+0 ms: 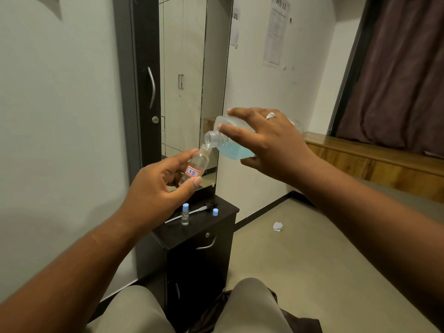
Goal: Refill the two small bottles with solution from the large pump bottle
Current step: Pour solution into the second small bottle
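My right hand grips the large bottle, which holds blue solution and has its pump taken off. It is tipped so its open neck sits over the mouth of a small clear bottle labelled "7B". My left hand holds that small bottle tilted, between thumb and fingers. A second small bottle with a blue cap stands upright on the dark cabinet below. The pump head with its tube lies beside it, and a loose blue cap sits to the right.
A tall mirror and a dark door with a handle stand behind the cabinet. A crumpled piece of paper lies on the floor. A wooden ledge and a curtain are at right. My knees are at the bottom.
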